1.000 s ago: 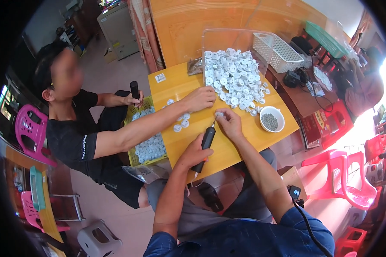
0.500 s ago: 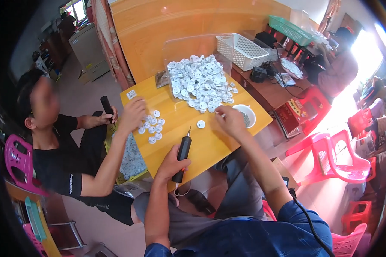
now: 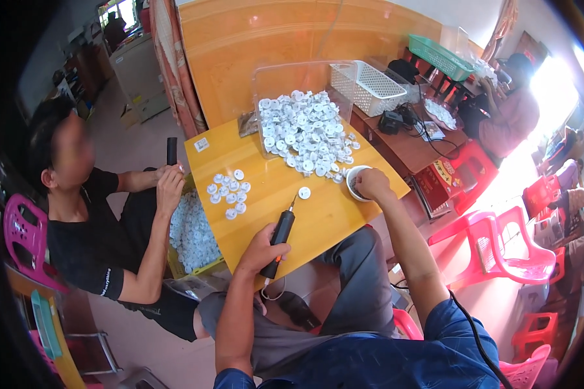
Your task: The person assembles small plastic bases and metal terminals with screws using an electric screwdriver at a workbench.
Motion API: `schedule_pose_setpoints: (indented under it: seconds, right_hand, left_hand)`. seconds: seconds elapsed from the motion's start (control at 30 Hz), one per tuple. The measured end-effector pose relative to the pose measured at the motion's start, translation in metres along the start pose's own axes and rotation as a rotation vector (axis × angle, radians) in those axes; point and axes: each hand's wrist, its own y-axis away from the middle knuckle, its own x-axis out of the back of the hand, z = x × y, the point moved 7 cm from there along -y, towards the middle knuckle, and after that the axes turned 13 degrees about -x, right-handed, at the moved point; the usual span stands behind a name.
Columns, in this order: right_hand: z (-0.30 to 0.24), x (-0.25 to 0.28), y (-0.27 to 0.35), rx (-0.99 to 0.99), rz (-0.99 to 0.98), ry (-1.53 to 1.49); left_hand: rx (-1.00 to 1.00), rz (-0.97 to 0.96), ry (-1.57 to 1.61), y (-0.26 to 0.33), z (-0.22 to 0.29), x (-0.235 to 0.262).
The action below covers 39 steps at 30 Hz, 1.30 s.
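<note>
My left hand [image 3: 259, 251] is wrapped round a black electric screwdriver [image 3: 282, 228], its thin bit pointing up and away over the table's near part. Just beyond the tip lies a single white round plastic part [image 3: 304, 192]. My right hand [image 3: 376, 186] reaches into a small white bowl [image 3: 350, 174] of tiny grey pieces near the table's right edge. Its fingers are drawn together there, and their tips are partly hidden in the bowl. At the back, a heap of white parts [image 3: 302, 126] spills out of a clear plastic bin [image 3: 285, 68].
Several white parts [image 3: 230, 193] lie spread on the yellow table [image 3: 266, 223] at left. A co-worker [image 3: 104, 227] sits there, holding a dark cylindrical tool [image 3: 172, 151], beside a yellow crate [image 3: 204, 266] of parts. Rightward stand a brown side table [image 3: 396, 144] and a pink chair [image 3: 493, 246].
My right hand has moved right, from beside the bowl into it. The co-worker's hand has withdrawn from the spread parts to the dark tool. My left hand keeps the screwdriver, its tip nearer the single part.
</note>
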Motion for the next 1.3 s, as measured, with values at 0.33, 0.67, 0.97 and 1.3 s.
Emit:
schedule_pose_setpoints:
  seconds: [0.33, 0.67, 0.97, 1.3]
  right_hand:
    - [-0.007, 0.028, 0.016, 0.152, 0.315, -0.335]
    - [-0.094, -0.024, 0.077, 0.196, -0.395, -1.529]
    - [-0.13, -0.065, 0.09, 0.158, -0.748, -1.74]
    - [-0.124, -0.063, 0.093, 0.146, -0.901, -1.756]
  left_hand:
    - [0.006, -0.007, -0.012, 0.004, 0.009, 0.001]
    - [0.009, -0.041, 0.012, 0.007, 0.002, -0.003]
    - [-0.003, -0.08, -0.039, 0.01, 0.0, 0.002]
    - [0.012, -0.092, -0.026, 0.009, 0.002, -0.003]
